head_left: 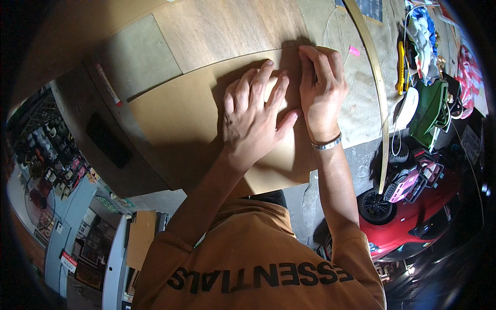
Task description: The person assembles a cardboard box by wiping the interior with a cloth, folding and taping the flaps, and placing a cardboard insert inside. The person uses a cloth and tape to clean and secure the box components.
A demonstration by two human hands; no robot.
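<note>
A brown cardboard sheet (181,103) lies on the work table, its far edge against a wood-grained board (227,31). My left hand (253,106) rests palm down on the sheet with its fingers spread. Beside it, my right hand (324,85) is closed, with thumb and forefinger pinched at the sheet's far right corner. The fingertips partly hide that corner. A metal band (326,143) circles my right wrist. Shadow from both hands darkens part of the cardboard.
A long thin strip (381,98) runs down the table's right side. Beyond it are a yellow cutter (400,67), a white rounded device (407,108) and a green tool (431,113). To the left lie a red-capped marker (108,85) and a dark rectangular object (107,139). A red toy car (413,222) stands below right.
</note>
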